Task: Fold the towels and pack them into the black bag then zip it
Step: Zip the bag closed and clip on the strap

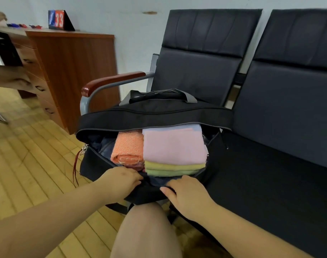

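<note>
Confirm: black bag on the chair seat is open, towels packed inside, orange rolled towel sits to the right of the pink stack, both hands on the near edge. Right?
Not quite. The head view shows the orange towel to the left of the pink towel stack, not the right. The rest holds: the black bag is open on the chair seat, and the left hand and right hand are on its near edge.

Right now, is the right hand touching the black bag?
Touching. The head view shows the right hand gripping the black bag by its near opening edge.

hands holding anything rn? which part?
Both hands, left hand and right hand, grip the near edge of the open black fabric bag by its opening. Neither holds a folded towel.
</note>
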`<state>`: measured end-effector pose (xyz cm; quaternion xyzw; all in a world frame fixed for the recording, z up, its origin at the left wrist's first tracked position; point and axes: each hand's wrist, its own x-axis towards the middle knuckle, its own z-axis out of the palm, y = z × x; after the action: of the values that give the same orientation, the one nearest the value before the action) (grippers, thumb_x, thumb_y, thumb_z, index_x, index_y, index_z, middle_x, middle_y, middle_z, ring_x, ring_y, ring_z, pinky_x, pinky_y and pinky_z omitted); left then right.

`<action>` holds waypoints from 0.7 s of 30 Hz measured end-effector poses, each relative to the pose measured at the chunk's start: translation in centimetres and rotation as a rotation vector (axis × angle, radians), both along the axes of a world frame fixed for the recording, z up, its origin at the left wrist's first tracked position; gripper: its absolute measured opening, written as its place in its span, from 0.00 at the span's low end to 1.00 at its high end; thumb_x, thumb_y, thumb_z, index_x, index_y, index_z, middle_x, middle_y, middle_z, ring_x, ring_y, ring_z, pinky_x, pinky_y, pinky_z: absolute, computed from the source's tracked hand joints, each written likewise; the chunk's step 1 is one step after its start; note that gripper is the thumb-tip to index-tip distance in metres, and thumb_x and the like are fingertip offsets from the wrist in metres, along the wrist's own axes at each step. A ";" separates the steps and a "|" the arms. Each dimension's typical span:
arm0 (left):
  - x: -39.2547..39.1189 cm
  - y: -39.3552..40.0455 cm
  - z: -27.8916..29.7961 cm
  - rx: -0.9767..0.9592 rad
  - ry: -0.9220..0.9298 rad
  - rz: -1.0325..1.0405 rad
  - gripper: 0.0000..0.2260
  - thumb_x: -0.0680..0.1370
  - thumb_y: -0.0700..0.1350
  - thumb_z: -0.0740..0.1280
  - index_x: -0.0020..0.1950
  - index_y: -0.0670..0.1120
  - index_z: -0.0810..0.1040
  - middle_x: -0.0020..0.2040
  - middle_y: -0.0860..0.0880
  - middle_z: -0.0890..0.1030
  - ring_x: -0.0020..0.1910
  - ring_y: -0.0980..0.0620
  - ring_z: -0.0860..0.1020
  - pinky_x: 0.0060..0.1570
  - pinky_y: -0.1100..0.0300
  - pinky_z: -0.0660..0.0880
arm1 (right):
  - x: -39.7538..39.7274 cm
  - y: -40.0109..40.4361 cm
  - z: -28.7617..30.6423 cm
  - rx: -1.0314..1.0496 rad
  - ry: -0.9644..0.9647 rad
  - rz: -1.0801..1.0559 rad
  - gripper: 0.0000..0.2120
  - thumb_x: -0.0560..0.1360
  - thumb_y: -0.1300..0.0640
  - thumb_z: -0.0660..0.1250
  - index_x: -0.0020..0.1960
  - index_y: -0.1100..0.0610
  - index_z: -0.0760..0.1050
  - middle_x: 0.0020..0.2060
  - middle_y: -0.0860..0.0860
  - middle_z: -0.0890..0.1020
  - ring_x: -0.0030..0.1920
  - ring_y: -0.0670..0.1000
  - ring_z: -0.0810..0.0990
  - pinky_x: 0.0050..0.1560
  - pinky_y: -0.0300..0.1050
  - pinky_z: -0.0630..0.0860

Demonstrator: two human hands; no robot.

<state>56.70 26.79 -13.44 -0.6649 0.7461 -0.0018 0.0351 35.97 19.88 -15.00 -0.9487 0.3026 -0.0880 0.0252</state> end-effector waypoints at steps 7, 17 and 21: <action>-0.4 -0.3 2.4 0.268 -0.050 0.046 0.16 0.81 0.54 0.58 0.62 0.47 0.76 0.56 0.48 0.73 0.50 0.51 0.70 0.54 0.56 0.69 | 0.6 1.0 1.4 -0.010 0.040 -0.001 0.41 0.72 0.33 0.32 0.53 0.57 0.77 0.50 0.54 0.80 0.55 0.56 0.73 0.50 0.49 0.65; 2.4 2.7 8.3 -0.094 -0.084 -0.175 0.47 0.59 0.78 0.26 0.52 0.61 0.77 0.49 0.62 0.71 0.49 0.62 0.64 0.50 0.68 0.60 | -1.5 -2.0 6.7 -0.328 -0.174 0.125 0.20 0.72 0.41 0.56 0.30 0.50 0.77 0.23 0.47 0.74 0.30 0.51 0.74 0.36 0.44 0.71; 2.9 2.4 8.8 -0.095 0.005 -0.152 0.34 0.62 0.79 0.31 0.44 0.65 0.70 0.45 0.64 0.70 0.50 0.63 0.65 0.51 0.69 0.58 | -4.8 -5.3 9.1 -0.277 0.070 0.027 0.25 0.75 0.35 0.49 0.41 0.49 0.78 0.32 0.46 0.75 0.40 0.50 0.74 0.56 0.46 0.68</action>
<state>59.57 29.20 -4.62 -0.6071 0.7937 -0.0381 0.0017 31.16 14.62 -5.90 -0.9496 0.2756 -0.0952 -0.1153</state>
